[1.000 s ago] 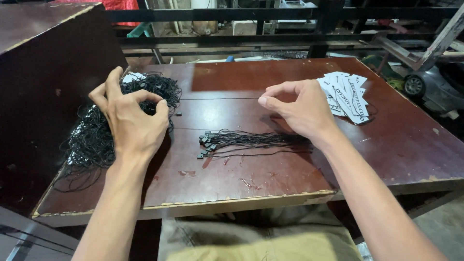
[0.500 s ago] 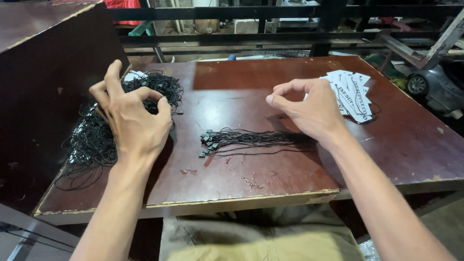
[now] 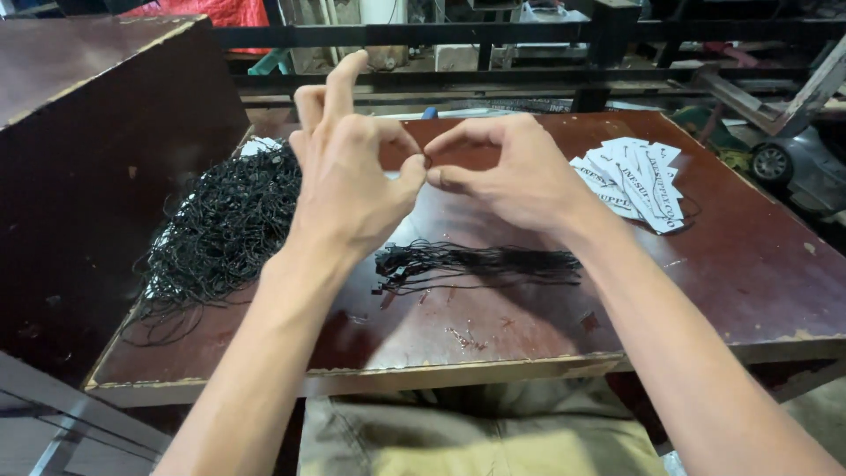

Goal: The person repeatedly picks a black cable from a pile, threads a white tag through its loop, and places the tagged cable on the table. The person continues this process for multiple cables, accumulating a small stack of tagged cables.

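Head view: left hand and right hand fingers pinched together, thread between unclear, above string bundle mid-surface; heap at nine o'clock; probably light, limp, best gripped at ends.

**Colours and patterns on the work surface**

Worn reddish-brown wooden table. Tangled heap of black cords left of the left hand. Straight black cord bundle beneath both hands. White paper tags with black print right of the right hand.

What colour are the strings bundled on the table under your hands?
Black bundled strings, clearest in the head view.
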